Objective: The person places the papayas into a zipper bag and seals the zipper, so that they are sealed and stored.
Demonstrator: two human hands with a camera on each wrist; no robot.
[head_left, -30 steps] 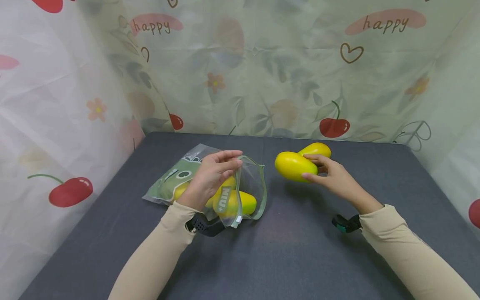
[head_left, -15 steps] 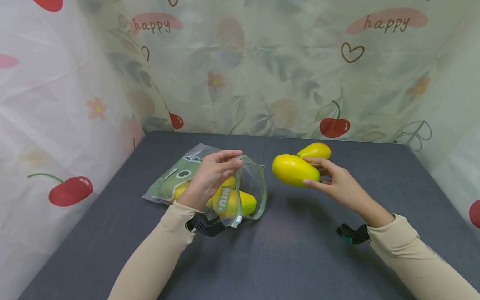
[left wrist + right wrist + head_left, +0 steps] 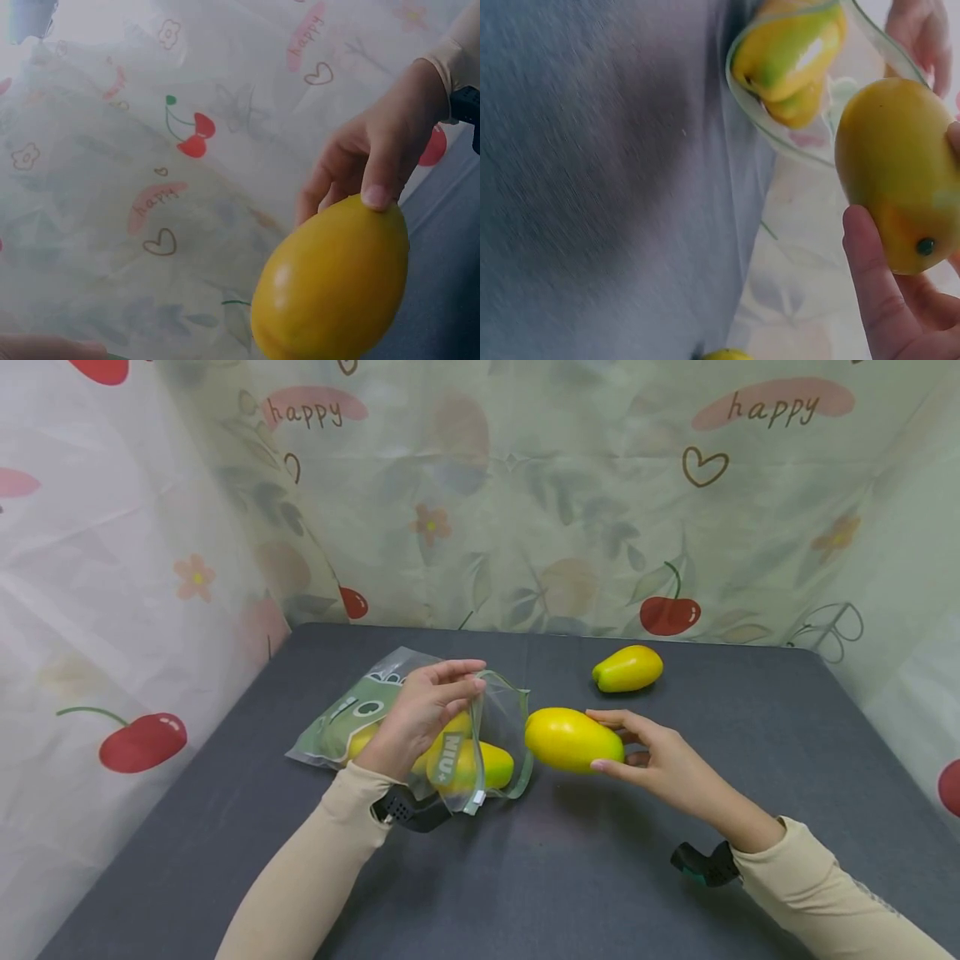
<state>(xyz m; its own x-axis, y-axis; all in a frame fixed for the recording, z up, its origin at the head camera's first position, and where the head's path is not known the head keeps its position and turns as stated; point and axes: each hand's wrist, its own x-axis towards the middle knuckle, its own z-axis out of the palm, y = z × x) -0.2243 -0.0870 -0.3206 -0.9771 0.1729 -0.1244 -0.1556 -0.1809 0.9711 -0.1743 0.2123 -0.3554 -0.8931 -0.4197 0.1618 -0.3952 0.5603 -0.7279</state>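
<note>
My right hand grips a yellow papaya by its right end, thumb in front and fingers behind. The fruit is held above the table, its left end close to the mouth of a clear zip bag. My left hand pinches the bag's upper rim between thumb and fingers, and the mouth gapes to the right. Inside lie several yellow-green papayas, partly hidden by the hand and the green print. Another papaya rests on the table behind my right hand.
The bag lies on a dark grey table. A patterned curtain stands along the back edge and both sides. The bag's zip slider hangs at the front of its mouth.
My right hand has brought the held papaya toward me and left, to the bag's mouth, away from the other papaya. My left hand and the bag have stayed in place.
</note>
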